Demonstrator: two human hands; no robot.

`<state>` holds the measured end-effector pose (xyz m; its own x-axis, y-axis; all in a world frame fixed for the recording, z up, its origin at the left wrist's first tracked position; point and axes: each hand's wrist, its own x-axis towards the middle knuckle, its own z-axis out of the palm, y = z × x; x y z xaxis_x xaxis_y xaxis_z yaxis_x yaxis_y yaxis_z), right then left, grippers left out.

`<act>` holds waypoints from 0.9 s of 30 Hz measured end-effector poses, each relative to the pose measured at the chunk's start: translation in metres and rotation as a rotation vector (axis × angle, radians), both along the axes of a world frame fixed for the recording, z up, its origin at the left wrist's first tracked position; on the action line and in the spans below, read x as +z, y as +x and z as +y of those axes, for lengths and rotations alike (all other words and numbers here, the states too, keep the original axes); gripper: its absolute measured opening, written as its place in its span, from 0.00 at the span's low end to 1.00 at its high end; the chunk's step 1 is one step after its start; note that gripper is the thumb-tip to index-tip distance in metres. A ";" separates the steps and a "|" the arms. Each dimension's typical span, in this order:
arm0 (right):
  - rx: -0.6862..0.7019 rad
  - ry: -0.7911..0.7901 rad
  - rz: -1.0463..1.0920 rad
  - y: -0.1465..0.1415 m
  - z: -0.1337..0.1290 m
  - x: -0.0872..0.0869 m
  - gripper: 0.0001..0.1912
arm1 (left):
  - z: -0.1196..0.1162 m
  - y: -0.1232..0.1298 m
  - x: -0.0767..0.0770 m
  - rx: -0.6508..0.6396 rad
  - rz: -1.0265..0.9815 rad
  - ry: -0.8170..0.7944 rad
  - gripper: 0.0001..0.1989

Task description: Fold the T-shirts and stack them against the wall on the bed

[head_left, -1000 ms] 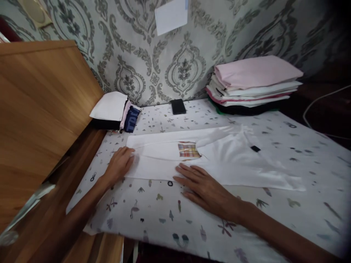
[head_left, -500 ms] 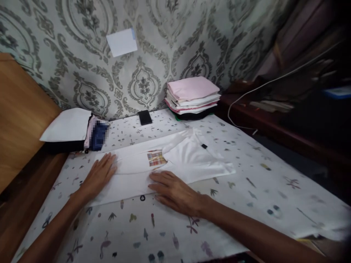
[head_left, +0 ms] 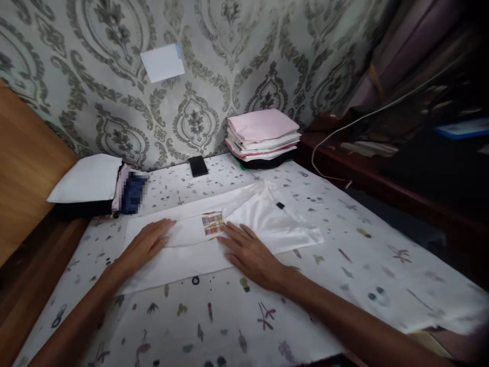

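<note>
A white T-shirt [head_left: 183, 260] lies on the bed in a long strip, its sides folded inward. A plaid printed patch [head_left: 212, 223] shows near its middle, and a small dark label [head_left: 280, 205] sits by the neck end at the right. My left hand [head_left: 150, 243] rests flat on the shirt's left part with fingers stretched out. Just right of the patch, my right hand [head_left: 246, 252] lies on the cloth, fingers spread. Neither hand grips anything.
Behind the shirt stands a stack of folded clothes [head_left: 263, 135], pink on top. A black wallet-like item [head_left: 198, 166] lies near the wall. More folded clothes [head_left: 87, 178] sit at the left beside a wooden board [head_left: 30, 168]. A white cable [head_left: 324, 145] hangs at the right.
My left hand has slid right and inward over the shirt. My right hand has shifted slightly up and right, closer to the plaid patch. The camera view has turned a little.
</note>
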<state>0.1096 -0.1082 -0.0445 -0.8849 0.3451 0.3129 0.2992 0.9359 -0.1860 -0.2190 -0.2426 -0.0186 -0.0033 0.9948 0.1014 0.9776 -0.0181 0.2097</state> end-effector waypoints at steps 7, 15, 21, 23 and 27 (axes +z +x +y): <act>-0.092 -0.006 0.031 -0.002 0.028 0.009 0.26 | -0.034 -0.033 -0.012 0.292 -0.010 -0.015 0.32; -0.203 -0.003 -0.117 0.003 0.065 -0.013 0.31 | -0.040 -0.049 -0.018 0.298 -0.125 0.078 0.30; -0.131 0.002 0.045 -0.029 0.026 0.011 0.22 | -0.029 -0.069 -0.004 0.607 -0.141 0.135 0.22; 0.035 -0.055 0.014 -0.059 -0.010 0.026 0.15 | -0.020 -0.077 0.000 0.696 -0.135 0.078 0.20; 0.447 -0.064 -0.146 -0.127 -0.087 0.044 0.08 | -0.002 -0.092 0.002 0.788 -0.157 0.018 0.15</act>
